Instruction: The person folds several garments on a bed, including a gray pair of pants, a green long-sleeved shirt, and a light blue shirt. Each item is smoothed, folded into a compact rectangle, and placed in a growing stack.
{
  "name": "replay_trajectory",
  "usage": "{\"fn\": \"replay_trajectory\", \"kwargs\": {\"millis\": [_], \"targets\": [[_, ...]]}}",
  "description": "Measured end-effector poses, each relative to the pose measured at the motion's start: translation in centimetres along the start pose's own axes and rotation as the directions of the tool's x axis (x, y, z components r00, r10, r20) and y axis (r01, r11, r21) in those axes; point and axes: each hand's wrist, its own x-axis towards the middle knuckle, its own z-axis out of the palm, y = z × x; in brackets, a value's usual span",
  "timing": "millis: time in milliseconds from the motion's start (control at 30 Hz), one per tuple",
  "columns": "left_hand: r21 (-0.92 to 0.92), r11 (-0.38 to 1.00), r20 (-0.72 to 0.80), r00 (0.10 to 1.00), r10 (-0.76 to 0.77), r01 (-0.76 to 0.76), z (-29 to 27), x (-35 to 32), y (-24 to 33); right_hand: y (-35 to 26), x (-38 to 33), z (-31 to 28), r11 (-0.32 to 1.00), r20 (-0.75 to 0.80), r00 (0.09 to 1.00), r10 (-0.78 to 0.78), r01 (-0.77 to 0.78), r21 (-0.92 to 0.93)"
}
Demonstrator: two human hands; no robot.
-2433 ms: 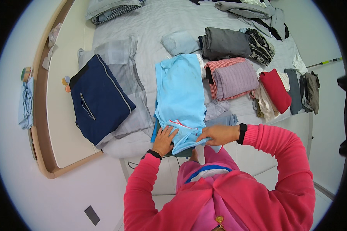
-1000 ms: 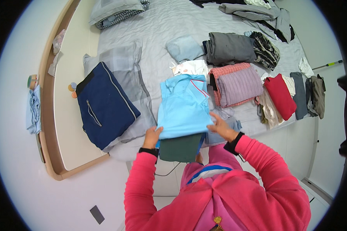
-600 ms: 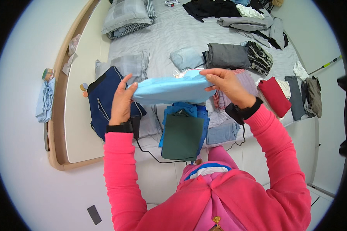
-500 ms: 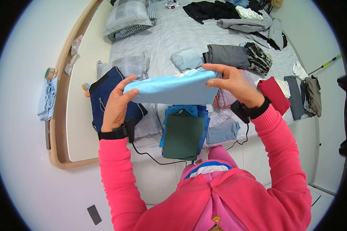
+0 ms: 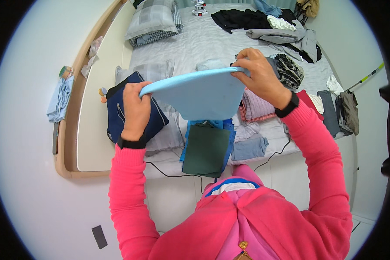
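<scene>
A light blue folded garment [image 5: 199, 95] is held up in front of me by its upper corners. My left hand [image 5: 136, 108] grips the left end of its top edge. My right hand [image 5: 261, 80] pinches the right end between thumb and fingers, slightly higher, so the edge slants up to the right. The cloth hangs down smooth, narrowing toward its lower edge. Below it, at the bed's near edge, lies a pile topped by a dark green folded garment [image 5: 206, 149], with blue cloth [image 5: 231, 136] showing underneath. Behind my left hand rests a navy zipped garment [image 5: 130, 119].
On the bed [image 5: 193, 41] lie a striped lilac folded garment [image 5: 258, 106], a grey-blue folded piece [image 5: 250, 147] and a black-patterned one [image 5: 290, 69]. A loose heap of dark clothes [image 5: 242, 19] is at the far right. Pillows [image 5: 154, 19] lie by the headboard [image 5: 97, 130].
The light blue garment has been raised and turned, so its broad face now hangs down from my hands. My right hand has moved up, and both wrists have rotated.
</scene>
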Motion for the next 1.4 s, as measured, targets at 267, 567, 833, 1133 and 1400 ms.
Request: {"fn": "replay_trajectory", "kwargs": {"millis": [267, 567, 833, 1133, 1400], "targets": [[-0.136, 0.985, 0.374, 0.926, -0.049, 0.107, -2.9, -15.4, 0.8, -5.2, -12.9, 0.9, 0.908, 0.410, 0.909, -0.067, -0.115, 0.403], [-0.023, 0.824, 0.729, 0.573, -0.373, 0.566, 3.1, -29.2, -2.8, -7.1, -26.9, 9.5, 0.723, 0.842, 0.538, 0.021, -0.590, 0.359], [-0.062, 0.776, 0.762, 0.532, -0.369, 0.628, 5.1, -26.1, -3.4, -4.2, -26.5, 10.2, 0.546, 0.925, 0.350, 0.147, -0.809, 0.219], [-0.145, 0.730, 0.657, 0.617, -0.433, 0.667, 7.4, -24.9, -4.0, 0.0, -24.3, 17.2, 0.660, 0.870, 0.399, 0.289, -0.742, 0.121], [-0.106, 0.680, 0.693, 0.544, -0.474, 0.726, 9.2, -24.0, -2.6, -1.7, -19.9, 23.5, 0.802, 0.812, 0.583, 0.044, -0.505, 0.319]]}}
